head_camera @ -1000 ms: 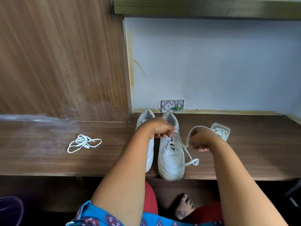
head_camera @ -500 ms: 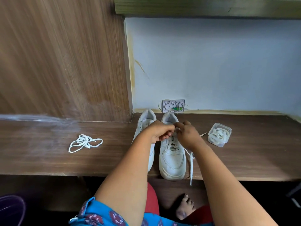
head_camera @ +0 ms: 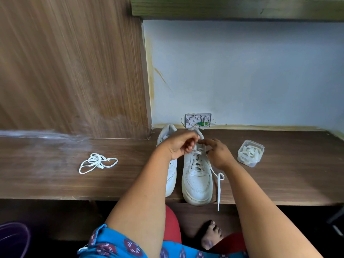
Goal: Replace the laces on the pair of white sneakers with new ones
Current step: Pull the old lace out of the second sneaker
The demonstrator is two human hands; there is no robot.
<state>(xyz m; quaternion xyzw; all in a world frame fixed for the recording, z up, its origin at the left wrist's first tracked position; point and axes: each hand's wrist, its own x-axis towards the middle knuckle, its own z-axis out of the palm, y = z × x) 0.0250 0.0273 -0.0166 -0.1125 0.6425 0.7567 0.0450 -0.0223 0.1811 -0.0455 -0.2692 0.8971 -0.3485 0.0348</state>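
Two white sneakers stand side by side on the wooden shelf [head_camera: 279,183], toes toward me. The right sneaker [head_camera: 197,181] is partly laced with a white lace [head_camera: 219,185] whose free end trails off the shelf's front edge. My left hand [head_camera: 181,146] has its fingers curled at the top eyelets, pinching the lace there. My right hand [head_camera: 216,152] sits beside it over the sneaker's tongue, fingertips on the lace at the upper eyelets. The left sneaker [head_camera: 170,172] is mostly hidden by my left arm.
A loose white lace [head_camera: 96,162] lies bunched on the shelf to the left. A small clear plastic box [head_camera: 250,153] with coiled laces stands to the right. A wall fitting [head_camera: 198,121] sits behind the sneakers. My foot shows below the shelf.
My right hand came in from the right, where it held a lace loop out, to the sneaker's top eyelets. The lace end dropped over the shelf's edge.
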